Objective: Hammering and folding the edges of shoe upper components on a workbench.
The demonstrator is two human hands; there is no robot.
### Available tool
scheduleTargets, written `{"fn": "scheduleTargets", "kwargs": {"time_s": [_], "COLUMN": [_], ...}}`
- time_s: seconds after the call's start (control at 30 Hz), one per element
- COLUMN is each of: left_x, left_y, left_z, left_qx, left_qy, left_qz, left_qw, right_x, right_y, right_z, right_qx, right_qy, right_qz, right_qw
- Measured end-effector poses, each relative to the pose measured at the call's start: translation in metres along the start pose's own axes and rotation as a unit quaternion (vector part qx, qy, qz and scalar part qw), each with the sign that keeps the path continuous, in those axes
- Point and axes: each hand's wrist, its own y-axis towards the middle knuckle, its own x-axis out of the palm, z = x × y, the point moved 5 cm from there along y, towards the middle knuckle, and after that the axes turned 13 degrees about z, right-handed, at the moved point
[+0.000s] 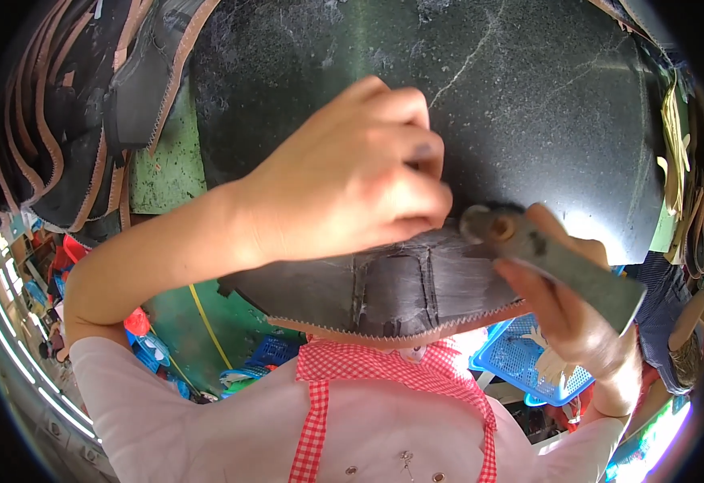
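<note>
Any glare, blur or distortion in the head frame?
Head view: glare whites out part of the black worktop at right; head view: right hand and metal tool look motion-blurred; head view: corners black around the fisheye circle.

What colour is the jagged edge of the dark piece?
The jagged edge is reddish brown, best seen in the head view.

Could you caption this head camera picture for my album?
Right hand gripping a metal tool, left hand with fingers curled, both at a zigzag-edged dark piece.
</note>
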Motion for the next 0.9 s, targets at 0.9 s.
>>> {"fn": "scheduleTargets", "kwargs": {"time_s": [0.9], "left_x": [-0.014], "left_y": [-0.045], "left_z": [0.013], "left_qx": [-0.139], "left_qy": [0.037], "left_qz": [0.114], "left_qw": [0.983], "right_x": [0.018], "right_y": [0.003], "right_z": [-0.01], "right_qx": [0.003], "right_qy": [0.046], "right_qz": [0.048], "right_qw": [0.998]}}
